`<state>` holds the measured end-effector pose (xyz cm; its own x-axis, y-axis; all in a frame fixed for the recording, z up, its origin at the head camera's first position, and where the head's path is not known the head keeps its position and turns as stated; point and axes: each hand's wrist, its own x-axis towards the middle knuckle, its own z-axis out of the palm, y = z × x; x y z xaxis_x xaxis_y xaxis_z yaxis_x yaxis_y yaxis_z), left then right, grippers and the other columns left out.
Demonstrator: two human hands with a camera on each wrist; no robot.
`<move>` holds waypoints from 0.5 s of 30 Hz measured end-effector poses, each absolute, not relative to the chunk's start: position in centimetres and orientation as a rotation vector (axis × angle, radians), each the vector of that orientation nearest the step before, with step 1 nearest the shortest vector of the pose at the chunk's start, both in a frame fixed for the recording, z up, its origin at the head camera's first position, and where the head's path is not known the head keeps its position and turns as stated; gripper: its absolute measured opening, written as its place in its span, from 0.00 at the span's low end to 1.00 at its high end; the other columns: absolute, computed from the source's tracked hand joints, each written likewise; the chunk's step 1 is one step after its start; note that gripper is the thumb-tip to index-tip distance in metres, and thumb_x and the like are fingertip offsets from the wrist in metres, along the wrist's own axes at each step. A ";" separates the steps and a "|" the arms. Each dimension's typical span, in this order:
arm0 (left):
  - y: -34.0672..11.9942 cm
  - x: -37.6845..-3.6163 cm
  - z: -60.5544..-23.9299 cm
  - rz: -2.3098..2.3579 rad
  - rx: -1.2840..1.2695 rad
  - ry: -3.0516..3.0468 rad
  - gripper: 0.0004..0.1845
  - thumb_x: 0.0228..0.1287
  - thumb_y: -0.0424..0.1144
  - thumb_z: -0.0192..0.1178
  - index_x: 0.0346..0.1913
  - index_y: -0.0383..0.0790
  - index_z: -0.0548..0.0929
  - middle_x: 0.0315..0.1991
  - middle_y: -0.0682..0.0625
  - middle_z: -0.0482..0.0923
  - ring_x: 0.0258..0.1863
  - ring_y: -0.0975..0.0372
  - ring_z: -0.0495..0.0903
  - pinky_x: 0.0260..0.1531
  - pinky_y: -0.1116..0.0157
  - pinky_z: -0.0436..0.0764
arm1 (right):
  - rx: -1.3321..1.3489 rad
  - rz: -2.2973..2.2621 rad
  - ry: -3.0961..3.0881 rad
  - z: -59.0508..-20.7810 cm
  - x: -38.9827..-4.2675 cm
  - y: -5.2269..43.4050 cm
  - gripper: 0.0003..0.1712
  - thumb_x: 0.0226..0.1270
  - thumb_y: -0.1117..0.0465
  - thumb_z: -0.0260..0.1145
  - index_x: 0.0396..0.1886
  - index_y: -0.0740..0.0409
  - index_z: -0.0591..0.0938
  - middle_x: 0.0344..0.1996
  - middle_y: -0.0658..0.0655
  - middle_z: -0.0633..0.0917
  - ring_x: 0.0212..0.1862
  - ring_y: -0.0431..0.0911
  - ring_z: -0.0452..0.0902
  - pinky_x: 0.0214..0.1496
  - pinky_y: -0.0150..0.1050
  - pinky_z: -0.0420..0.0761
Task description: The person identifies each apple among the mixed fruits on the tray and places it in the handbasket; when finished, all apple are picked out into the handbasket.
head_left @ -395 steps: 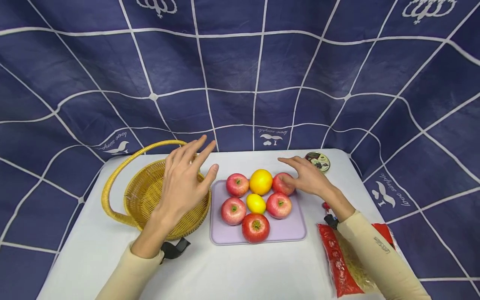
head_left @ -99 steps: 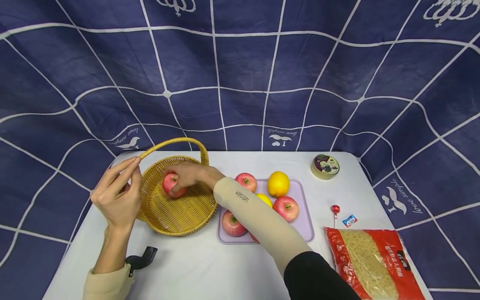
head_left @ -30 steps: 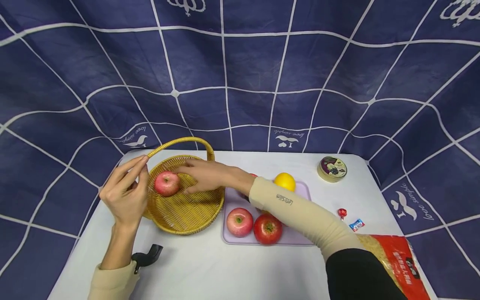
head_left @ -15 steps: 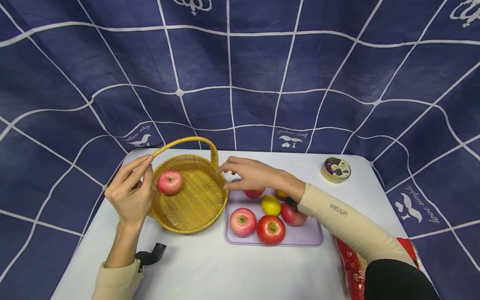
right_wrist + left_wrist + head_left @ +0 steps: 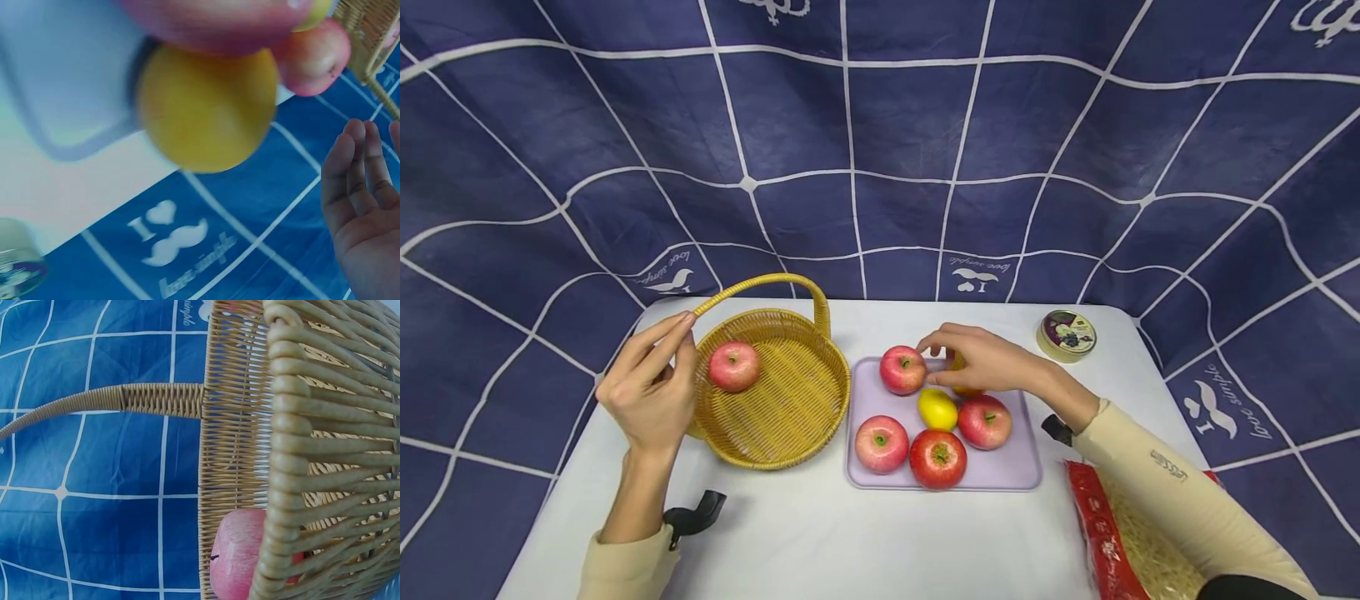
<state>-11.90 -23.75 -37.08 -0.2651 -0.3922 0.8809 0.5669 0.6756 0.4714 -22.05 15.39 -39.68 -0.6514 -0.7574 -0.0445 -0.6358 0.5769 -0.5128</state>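
My left hand [image 5: 651, 379] pinches the handle [image 5: 752, 283] of a yellow wicker basket [image 5: 790, 417]. Inside that basket, at its left side, lies one red apple [image 5: 734, 367]; the left wrist view shows the same apple [image 5: 237, 550] behind the woven rim. Over the back of a lilac tray [image 5: 1000, 475] is my right hand [image 5: 985, 358], fingers loosely bent and holding nothing. It partly covers an orange [image 5: 206, 109], and its fingertips come close to the back-left apple [image 5: 902, 370]. A lemon [image 5: 937, 409] and several more red apples [image 5: 882, 444] share the tray.
A round tin [image 5: 1067, 335] stands at the back right of the white table [image 5: 850, 542]. Under the right forearm lies a red bag of noodles [image 5: 1105, 533], partly hidden. A blue checked cloth [image 5: 910, 125] hangs behind the table.
Earlier, my left hand took hold of the basket handle. My right hand carried an apple from the tray into the basket, let go, and has moved back right over the tray.
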 end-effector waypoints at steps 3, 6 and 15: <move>-23.9 -11.7 -37.0 -0.917 -0.143 -1.598 0.07 0.58 0.26 0.66 0.34 0.36 0.93 0.33 0.38 0.88 0.19 0.72 0.65 0.25 0.83 0.61 | -1.077 -0.687 2.536 -39.9 -21.5 17.1 0.24 0.62 0.49 0.74 0.58 0.42 0.81 0.44 0.48 0.83 0.44 0.47 0.79 0.50 0.46 0.81; -23.9 -11.6 -37.1 -0.921 -0.146 -1.596 0.07 0.58 0.26 0.66 0.34 0.35 0.92 0.33 0.38 0.88 0.19 0.73 0.65 0.25 0.83 0.61 | -1.015 -0.689 2.506 -40.3 -20.8 18.6 0.24 0.61 0.50 0.75 0.57 0.43 0.82 0.45 0.52 0.83 0.46 0.49 0.78 0.52 0.49 0.80; -23.7 -11.8 -37.2 -0.928 -0.171 -1.597 0.07 0.57 0.25 0.66 0.34 0.35 0.92 0.33 0.38 0.88 0.19 0.73 0.64 0.25 0.83 0.61 | -0.907 -0.653 2.434 -42.7 -18.9 22.4 0.31 0.59 0.43 0.75 0.60 0.49 0.83 0.52 0.47 0.83 0.50 0.48 0.76 0.55 0.51 0.80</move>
<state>-11.83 -23.72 -37.20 -0.2696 -0.3784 0.8855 0.5819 0.6687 0.4629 -18.85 22.38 -42.73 -0.6771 -0.6922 -0.2499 -0.4742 0.6700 -0.5711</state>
